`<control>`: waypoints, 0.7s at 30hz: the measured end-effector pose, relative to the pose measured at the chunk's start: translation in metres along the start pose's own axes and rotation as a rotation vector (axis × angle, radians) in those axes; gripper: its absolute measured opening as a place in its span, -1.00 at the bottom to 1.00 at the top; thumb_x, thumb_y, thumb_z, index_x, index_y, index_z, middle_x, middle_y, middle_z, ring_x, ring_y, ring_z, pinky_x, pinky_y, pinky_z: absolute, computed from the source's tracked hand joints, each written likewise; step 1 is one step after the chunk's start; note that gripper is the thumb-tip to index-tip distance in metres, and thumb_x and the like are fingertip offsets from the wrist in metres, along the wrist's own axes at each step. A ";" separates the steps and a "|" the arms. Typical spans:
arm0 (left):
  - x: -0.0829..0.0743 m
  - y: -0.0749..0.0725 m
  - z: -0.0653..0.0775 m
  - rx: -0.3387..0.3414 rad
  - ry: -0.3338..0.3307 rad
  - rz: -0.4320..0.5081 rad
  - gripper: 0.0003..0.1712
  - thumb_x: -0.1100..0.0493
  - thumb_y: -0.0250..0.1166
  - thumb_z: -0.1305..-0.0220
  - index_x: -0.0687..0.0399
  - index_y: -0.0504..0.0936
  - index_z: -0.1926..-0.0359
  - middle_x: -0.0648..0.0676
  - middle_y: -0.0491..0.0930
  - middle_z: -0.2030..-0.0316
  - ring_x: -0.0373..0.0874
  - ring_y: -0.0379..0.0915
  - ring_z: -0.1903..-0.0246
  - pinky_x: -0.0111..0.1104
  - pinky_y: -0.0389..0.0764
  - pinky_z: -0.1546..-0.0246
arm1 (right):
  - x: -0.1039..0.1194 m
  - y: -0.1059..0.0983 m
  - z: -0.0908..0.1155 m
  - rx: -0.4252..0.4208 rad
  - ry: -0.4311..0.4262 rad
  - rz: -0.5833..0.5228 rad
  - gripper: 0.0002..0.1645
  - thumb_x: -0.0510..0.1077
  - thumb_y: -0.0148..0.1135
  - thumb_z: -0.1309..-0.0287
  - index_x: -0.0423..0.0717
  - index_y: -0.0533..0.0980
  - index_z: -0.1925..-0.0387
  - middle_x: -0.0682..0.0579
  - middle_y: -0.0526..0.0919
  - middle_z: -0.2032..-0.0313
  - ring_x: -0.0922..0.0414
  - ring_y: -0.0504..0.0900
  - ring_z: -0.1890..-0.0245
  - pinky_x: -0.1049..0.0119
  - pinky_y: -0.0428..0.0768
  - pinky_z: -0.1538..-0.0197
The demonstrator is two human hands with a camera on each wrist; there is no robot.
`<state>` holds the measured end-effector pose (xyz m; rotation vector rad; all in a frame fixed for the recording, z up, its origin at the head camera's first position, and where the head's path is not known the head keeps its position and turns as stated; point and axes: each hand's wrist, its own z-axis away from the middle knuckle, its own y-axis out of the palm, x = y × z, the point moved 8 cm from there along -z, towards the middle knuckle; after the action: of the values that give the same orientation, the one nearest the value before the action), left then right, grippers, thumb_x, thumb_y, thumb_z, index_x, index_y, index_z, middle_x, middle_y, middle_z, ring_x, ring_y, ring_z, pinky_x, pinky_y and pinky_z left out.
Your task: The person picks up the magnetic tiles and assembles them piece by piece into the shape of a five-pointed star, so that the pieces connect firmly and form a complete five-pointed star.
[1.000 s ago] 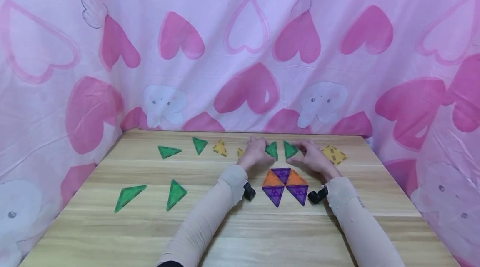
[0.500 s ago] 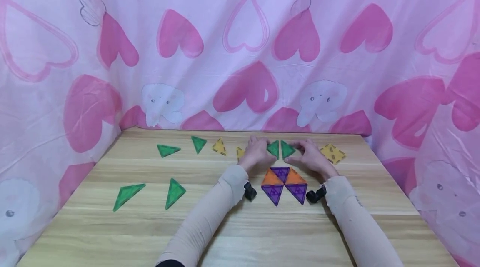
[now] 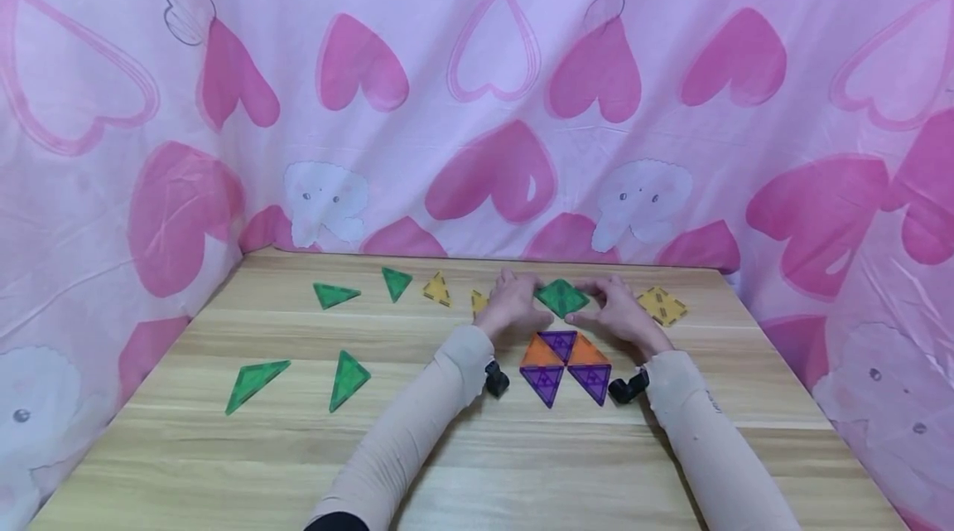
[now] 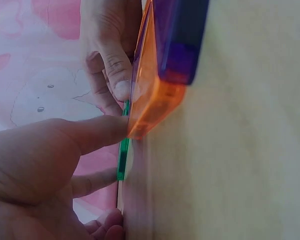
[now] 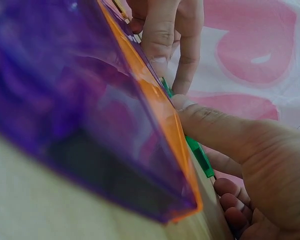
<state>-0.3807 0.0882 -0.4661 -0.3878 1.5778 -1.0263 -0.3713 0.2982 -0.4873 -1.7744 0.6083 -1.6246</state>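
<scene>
Two green triangular magnetic tiles (image 3: 562, 299) lie edge to edge as a diamond near the back of the table. My left hand (image 3: 514, 303) pinches the left tile between thumb and finger. On the other side, my right hand (image 3: 614, 311) pinches the right one the same way. Just in front sits a flat group of purple tiles (image 3: 542, 386) and orange tiles (image 3: 590, 351) with touching edges. In the left wrist view, a thumb and finger hold the green tile (image 4: 123, 160) beyond the orange one. The right wrist view shows the green edge (image 5: 200, 157) partly hidden behind purple and orange.
On the left of the wooden table (image 3: 186, 465) lie several separate green triangles, one nearest the front-left (image 3: 253, 386). A yellow triangle (image 3: 437, 289) is at the back, with another partly behind my left hand. Joined yellow tiles (image 3: 662, 306) lie right of my right hand.
The two green triangles, apart a second ago, have come together until their edges meet. My right hand has shifted slightly left and my left hand slightly right.
</scene>
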 end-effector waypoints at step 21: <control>0.004 -0.025 0.008 0.022 0.044 0.253 -0.17 -0.01 0.48 -0.52 0.15 0.40 -0.64 0.28 0.41 -0.58 0.21 0.36 -0.55 0.08 0.46 -0.54 | -0.001 -0.003 0.002 -0.020 -0.003 0.010 -0.14 0.08 0.63 -0.33 -0.18 0.52 -0.50 -0.23 0.42 -0.21 -0.20 0.37 -0.25 -0.23 0.47 -0.34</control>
<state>-0.3819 0.0684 -0.4484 -0.1461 1.6064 -0.8607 -0.3700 0.3011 -0.4855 -1.7854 0.6332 -1.6143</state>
